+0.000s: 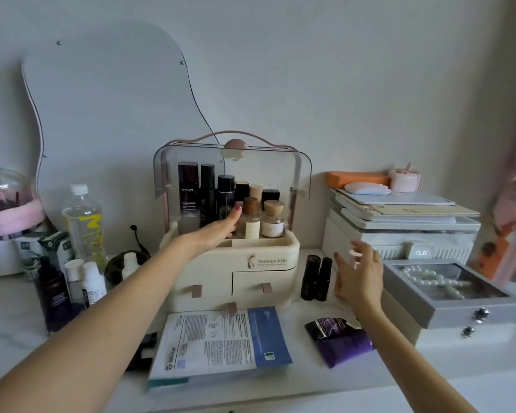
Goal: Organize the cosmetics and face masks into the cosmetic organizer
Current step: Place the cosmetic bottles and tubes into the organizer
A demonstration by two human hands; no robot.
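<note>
The cream cosmetic organizer (283, 248) stands mid-table with its clear lid (283, 177) raised and three drawers shut. Its top tray holds several dark bottles and wood-capped bottles (273, 222). My left hand (218, 229) reaches into that tray, thumb up, wrapped round the base of a black bottle (225, 192). My right hand (359, 277) hovers right of the organizer, fingers spread, holding nothing. Two dark tubes (316, 278) stand between it and the organizer. A stack of face mask packs (221, 338) lies in front, and a purple pouch (341, 342) lies to their right.
Left of the organizer stand several small bottles (72, 287), a clear water bottle (84, 225) and a pink fluffy pot (9, 219), with a wavy mirror (108, 99) behind. At right are a grey jewellery box (447, 311) and stacked white boxes (399, 231).
</note>
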